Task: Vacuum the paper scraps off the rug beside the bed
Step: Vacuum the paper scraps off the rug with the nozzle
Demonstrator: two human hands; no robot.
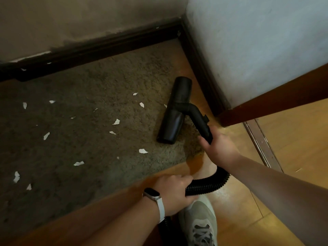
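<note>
Nozzle [174, 110] flat on rug [88, 148], right of paper scraps [116, 122]. Right hand [219, 148] wrapped round tube [200, 121] to steer; left hand [174, 189] gripping hose [207, 185] for slack.

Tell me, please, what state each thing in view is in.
Vacuum head, lying on the right end of the rug.
Hose, curved between the hands.
Paper scraps, scattered on the rug.
Left hand, gripping the hose.
Right hand, gripping the pipe.
</note>
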